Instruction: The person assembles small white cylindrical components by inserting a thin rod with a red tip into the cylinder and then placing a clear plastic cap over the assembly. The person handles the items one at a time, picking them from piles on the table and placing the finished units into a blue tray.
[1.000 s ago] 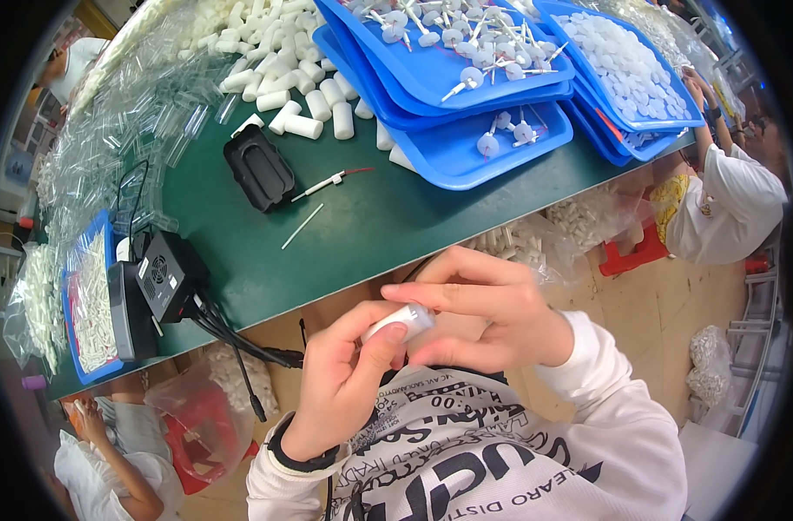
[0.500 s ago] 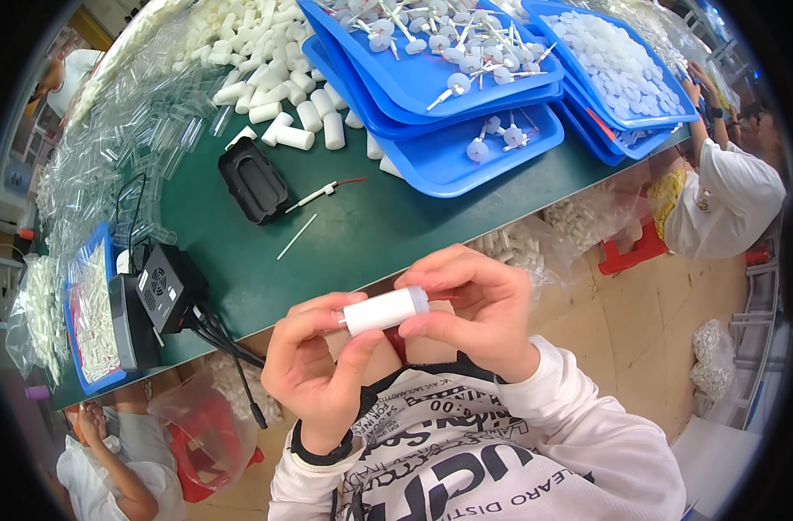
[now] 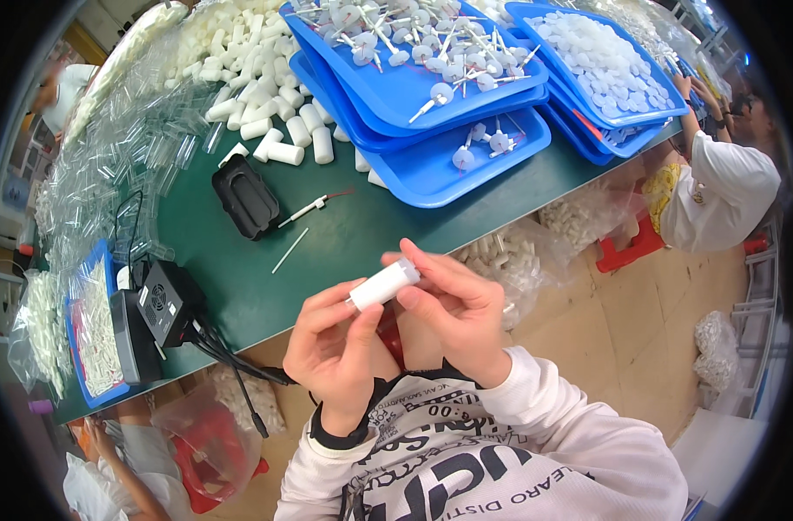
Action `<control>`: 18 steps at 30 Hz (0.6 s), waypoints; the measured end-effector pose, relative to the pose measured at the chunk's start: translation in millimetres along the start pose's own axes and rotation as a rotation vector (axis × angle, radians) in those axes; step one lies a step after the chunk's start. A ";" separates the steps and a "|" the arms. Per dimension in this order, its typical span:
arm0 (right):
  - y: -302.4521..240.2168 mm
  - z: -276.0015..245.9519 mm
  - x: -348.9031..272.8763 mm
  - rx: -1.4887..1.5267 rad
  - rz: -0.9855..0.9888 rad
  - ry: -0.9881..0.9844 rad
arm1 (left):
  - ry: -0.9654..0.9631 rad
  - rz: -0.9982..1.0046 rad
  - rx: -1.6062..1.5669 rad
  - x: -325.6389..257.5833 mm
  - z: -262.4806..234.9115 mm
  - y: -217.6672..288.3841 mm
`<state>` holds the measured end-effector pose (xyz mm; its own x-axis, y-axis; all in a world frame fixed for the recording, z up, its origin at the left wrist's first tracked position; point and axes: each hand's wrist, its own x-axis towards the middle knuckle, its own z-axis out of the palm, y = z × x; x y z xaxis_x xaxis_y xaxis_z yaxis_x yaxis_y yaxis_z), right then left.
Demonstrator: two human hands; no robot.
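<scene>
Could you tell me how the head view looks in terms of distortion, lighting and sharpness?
In the head view, fisheye distortion bends the green table edge and leaves a black rim at the corners; lighting is bright and even, with only soft shadows; the white tube between the left hand and right hand is sharp, while the clear tubes show faint glare.

Open green tabletop (image 3: 361, 239) ahead of both hands

Hemmed by stacked blue trays (image 3: 448, 165) at right, black case (image 3: 244, 195) and thin sticks (image 3: 289, 250) at centre, black device (image 3: 164, 304) with cables at left.
</scene>
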<state>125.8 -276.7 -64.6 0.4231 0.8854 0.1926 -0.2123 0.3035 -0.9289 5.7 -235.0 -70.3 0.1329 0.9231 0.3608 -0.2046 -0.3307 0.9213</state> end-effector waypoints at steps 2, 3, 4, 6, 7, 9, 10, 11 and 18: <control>0.2 0.7 -4.2 0.081 0.016 -0.008 | 0.048 -0.187 -0.235 1.2 0.5 4.4; 0.5 1.0 -5.0 0.122 0.025 -0.013 | 0.030 -0.267 -0.334 2.6 -0.3 4.3; -1.7 2.1 -4.0 0.141 -0.004 -0.002 | 0.011 -0.346 -0.432 4.4 -1.9 4.0; 0.4 -4.8 -0.6 0.128 -0.042 -0.071 | -0.014 -0.439 -0.550 6.4 -3.4 3.8; 1.5 -7.3 1.4 0.122 -0.062 -0.107 | -0.021 -0.449 -0.571 7.8 -3.5 4.0; 2.5 -8.8 2.9 0.164 -0.066 -0.104 | -0.013 -0.478 -0.583 8.9 -1.3 3.9; 2.5 -9.4 3.5 0.185 -0.069 -0.103 | 0.003 -0.492 -0.571 9.1 0.3 4.6; 1.6 -9.7 5.1 0.223 0.051 -0.078 | 0.020 -0.500 -0.561 9.5 1.3 5.4; -5.1 -9.7 3.8 0.435 0.375 -0.047 | 0.032 -0.475 -0.520 -0.1 -1.4 3.4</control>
<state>137.1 -278.3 -62.3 0.2116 0.9720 -0.1024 -0.6873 0.0735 -0.7227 3.6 -235.9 -67.4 0.2962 0.9522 -0.0751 -0.5695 0.2392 0.7865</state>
